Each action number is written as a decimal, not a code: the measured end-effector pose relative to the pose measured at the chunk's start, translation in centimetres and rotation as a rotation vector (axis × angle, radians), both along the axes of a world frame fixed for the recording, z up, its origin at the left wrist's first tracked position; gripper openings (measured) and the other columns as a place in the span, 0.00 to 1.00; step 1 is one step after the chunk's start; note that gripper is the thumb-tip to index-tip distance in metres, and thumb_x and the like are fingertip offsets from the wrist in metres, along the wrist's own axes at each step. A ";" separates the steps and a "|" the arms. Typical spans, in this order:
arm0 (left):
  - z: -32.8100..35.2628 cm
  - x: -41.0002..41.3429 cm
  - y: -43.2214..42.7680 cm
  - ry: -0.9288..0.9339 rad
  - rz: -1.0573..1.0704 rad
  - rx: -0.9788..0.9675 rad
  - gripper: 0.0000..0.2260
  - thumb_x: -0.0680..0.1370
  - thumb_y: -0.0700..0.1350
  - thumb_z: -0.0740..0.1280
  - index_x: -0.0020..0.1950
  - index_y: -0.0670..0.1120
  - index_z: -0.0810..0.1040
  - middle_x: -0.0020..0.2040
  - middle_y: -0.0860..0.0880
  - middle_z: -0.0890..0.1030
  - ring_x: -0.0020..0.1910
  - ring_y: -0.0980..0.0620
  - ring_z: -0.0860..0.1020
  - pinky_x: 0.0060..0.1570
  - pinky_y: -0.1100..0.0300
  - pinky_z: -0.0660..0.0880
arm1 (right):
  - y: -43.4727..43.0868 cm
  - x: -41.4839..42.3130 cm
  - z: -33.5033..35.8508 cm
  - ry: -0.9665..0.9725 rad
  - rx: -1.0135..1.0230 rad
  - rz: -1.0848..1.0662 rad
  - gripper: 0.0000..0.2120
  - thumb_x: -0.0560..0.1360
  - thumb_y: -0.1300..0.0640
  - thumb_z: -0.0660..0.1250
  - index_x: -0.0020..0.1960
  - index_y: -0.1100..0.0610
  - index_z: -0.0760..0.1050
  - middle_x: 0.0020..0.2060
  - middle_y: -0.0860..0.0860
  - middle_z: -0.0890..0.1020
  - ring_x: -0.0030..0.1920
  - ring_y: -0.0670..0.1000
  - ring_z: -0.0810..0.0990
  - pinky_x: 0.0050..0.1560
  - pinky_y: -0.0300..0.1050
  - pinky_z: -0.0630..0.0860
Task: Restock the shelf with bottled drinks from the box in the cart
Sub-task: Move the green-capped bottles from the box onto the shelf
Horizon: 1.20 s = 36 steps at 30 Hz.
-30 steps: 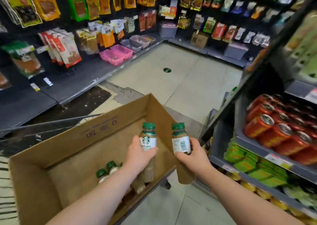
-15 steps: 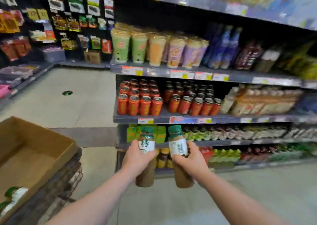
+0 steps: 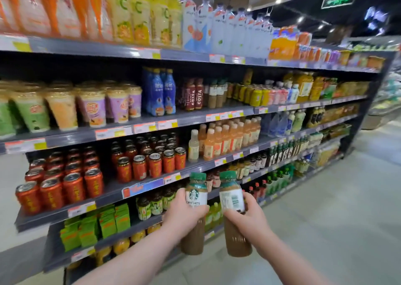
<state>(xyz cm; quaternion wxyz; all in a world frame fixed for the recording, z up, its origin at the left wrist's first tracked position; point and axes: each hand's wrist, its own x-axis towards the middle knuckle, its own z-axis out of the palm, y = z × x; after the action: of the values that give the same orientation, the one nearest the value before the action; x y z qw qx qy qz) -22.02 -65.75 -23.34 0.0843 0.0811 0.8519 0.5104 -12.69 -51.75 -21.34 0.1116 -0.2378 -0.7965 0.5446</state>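
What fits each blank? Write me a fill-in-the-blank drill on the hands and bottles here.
1. The left hand grips the left bottle, labelled CAFFE ____.
2. The right hand grips the right bottle, its ____ facing the camera.
3. Both bottles' caps are ____.
Missing: LATTE; barcode; green.

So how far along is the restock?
Done: pickup, and the person faces the shelves. In hand: the left hand grips the logo-side bottle, the right hand the barcode-side bottle. Left: neither stands on a shelf yet; the box is out of view, so remaining stock is unknown.
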 end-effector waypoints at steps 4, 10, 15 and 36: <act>1.1 -2.7 5.0 0.021 -0.087 0.034 0.21 0.65 0.53 0.73 0.54 0.52 0.71 0.47 0.53 0.79 0.45 0.52 0.78 0.48 0.53 0.78 | 4.3 -2.0 0.5 0.036 0.004 -0.055 0.17 0.70 0.56 0.69 0.56 0.46 0.70 0.47 0.47 0.80 0.46 0.48 0.80 0.48 0.47 0.79; 2.2 -9.9 13.6 0.071 -0.195 0.105 0.20 0.67 0.51 0.74 0.55 0.52 0.72 0.45 0.56 0.78 0.41 0.60 0.76 0.37 0.63 0.73 | 11.5 -7.9 1.8 0.076 0.018 -0.119 0.17 0.70 0.57 0.69 0.55 0.44 0.69 0.46 0.44 0.80 0.44 0.46 0.80 0.41 0.41 0.77; 4.7 -17.6 20.6 0.070 -0.253 0.164 0.20 0.66 0.50 0.74 0.55 0.52 0.71 0.45 0.54 0.79 0.43 0.56 0.78 0.43 0.58 0.77 | 18.0 -15.1 5.1 0.095 0.037 -0.160 0.16 0.71 0.59 0.69 0.54 0.44 0.70 0.46 0.46 0.81 0.44 0.48 0.82 0.43 0.44 0.80; 11.0 -40.7 29.7 0.313 0.059 0.159 0.22 0.67 0.51 0.75 0.55 0.53 0.69 0.49 0.55 0.77 0.51 0.50 0.77 0.53 0.53 0.75 | 32.6 -43.0 10.0 0.259 0.080 0.098 0.23 0.74 0.54 0.69 0.66 0.47 0.66 0.49 0.44 0.75 0.45 0.42 0.76 0.39 0.40 0.74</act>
<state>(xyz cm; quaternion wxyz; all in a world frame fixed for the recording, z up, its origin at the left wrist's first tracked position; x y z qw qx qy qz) -62.72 -36.01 -12.36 -0.0712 0.1409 0.8136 0.5596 -55.68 -19.15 -11.32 0.1961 -0.1215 -0.8073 0.5432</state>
